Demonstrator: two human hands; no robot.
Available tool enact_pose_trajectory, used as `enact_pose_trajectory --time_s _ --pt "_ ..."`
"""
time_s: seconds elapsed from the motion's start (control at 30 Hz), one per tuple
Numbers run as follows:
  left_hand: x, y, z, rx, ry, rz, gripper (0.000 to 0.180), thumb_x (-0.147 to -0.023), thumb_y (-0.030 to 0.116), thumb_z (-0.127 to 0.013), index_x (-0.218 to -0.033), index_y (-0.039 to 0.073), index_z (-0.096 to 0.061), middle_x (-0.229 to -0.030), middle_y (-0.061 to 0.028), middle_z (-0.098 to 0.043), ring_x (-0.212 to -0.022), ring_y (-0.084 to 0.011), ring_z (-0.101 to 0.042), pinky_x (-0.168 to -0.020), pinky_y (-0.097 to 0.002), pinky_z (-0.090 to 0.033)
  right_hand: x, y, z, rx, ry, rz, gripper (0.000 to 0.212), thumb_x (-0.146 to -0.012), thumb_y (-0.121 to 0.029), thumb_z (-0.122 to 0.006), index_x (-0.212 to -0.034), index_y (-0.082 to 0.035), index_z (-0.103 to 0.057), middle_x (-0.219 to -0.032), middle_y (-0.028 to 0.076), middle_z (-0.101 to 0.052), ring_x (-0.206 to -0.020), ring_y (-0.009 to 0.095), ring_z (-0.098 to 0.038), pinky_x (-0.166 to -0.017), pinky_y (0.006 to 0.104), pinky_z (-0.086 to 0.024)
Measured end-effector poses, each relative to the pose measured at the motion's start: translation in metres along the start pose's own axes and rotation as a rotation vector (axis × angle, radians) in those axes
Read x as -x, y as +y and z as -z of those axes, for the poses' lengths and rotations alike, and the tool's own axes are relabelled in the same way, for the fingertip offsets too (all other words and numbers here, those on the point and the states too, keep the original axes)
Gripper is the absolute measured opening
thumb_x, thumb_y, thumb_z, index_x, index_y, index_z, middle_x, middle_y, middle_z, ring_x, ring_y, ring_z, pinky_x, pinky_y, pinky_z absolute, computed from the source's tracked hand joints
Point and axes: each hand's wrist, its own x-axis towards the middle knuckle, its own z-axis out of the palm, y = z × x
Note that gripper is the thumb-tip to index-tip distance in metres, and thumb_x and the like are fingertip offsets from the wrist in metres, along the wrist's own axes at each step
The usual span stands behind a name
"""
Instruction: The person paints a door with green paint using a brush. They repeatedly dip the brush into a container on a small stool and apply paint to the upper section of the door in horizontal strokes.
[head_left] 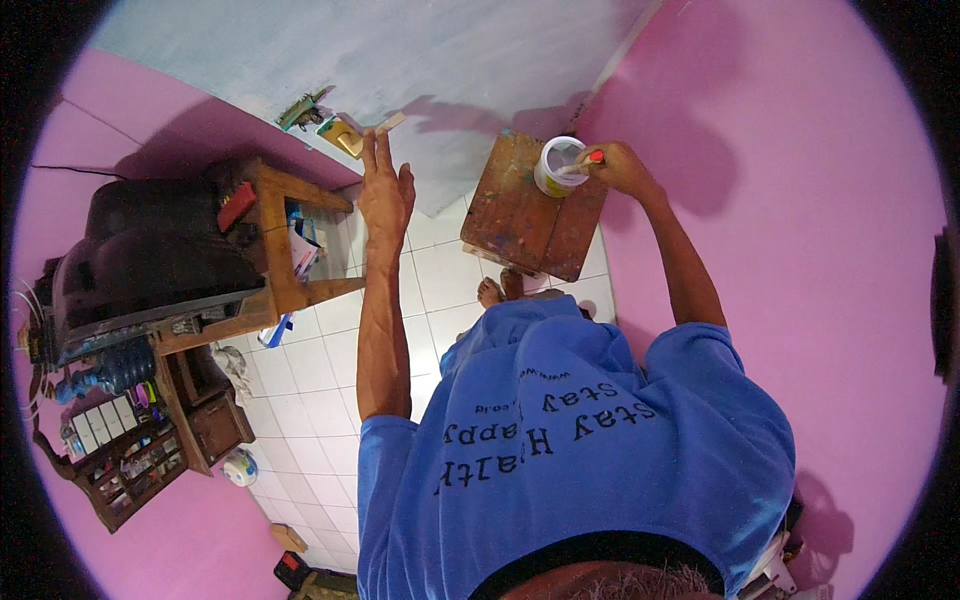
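My left hand (pixel 385 200) is raised toward the grey-white wall, its fingers stretched out. A small pale flat piece (pixel 392 123) shows just past the fingertips; I cannot tell whether they touch it. Beside them is a yellowish item (pixel 340 138) at the wall. My right hand (pixel 628 172) is closed round a paintbrush (pixel 576 168) with a red handle end, held over a white tub (pixel 546 176). The brush's tip reaches into the tub, which stands on a paint-spotted wooden stool (pixel 515 215). What the tub holds looks pale.
Pink walls (pixel 800 250) rise on the right and left. At left, a wooden table (pixel 275 215) bears a large black television (pixel 150 260). Below it are a cabinet (pixel 215 425) and a shelf (pixel 130 475) of small things. My bare feet (pixel 500 287) stand on white tiles near the stool.
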Motion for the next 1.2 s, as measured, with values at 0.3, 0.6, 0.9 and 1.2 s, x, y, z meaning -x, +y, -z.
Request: enact_pose_trajectory --time_s 0.3,0.6,0.9,1.2 --pt "0.001 -0.002 -0.005 0.025 0.024 -0.012 0.068 -0.097 0.014 -0.066 -0.157 0.006 -0.035 -0.164 -0.0180 -0.033 -0.087 -0.0247 -0.075 -0.078 -0.0405 -0.062 0.001 -0.012 0.013 0.026 -0.076 -0.024 0.022 -0.082 -0.007 -0.073 -0.102 0.000 -0.077 -0.090 0.015 -0.076 -0.077 0.022 -0.069 -0.076 0.0372 -0.055" --pt "-0.003 0.006 0.006 0.093 -0.038 0.054 0.069 -0.093 0.009 -0.066 -0.155 0.004 -0.035 -0.162 -0.0223 -0.034 -0.119 -0.0451 -0.064 -0.084 -0.0475 -0.062 0.003 -0.016 0.018 -0.001 -0.082 0.003 0.024 -0.083 -0.010 -0.073 -0.104 0.001 -0.077 -0.086 0.013 -0.075 -0.076 0.020 -0.068 -0.072 0.0358 -0.054" --pt "-0.001 -0.002 -0.003 0.033 0.015 0.016 0.069 -0.097 0.013 -0.065 -0.158 0.007 -0.034 -0.166 -0.0175 -0.030 -0.094 -0.0263 -0.074 -0.079 -0.0393 -0.062 0.001 -0.014 0.023 0.012 -0.116 0.042 0.021 -0.083 -0.010 -0.074 -0.102 0.000 -0.077 -0.084 0.014 -0.074 -0.074 0.021 -0.067 -0.072 0.0365 -0.053" --pt "-0.003 0.003 0.001 0.049 0.010 0.030 0.069 -0.095 0.011 -0.065 -0.157 0.007 -0.035 -0.165 -0.0176 -0.032 -0.091 -0.0260 -0.074 -0.077 -0.0397 -0.062 -0.004 0.000 0.021 -0.006 -0.108 0.095 0.021 -0.083 -0.012 -0.076 -0.101 -0.001 -0.077 -0.085 0.014 -0.075 -0.075 0.021 -0.067 -0.075 0.0369 -0.054"
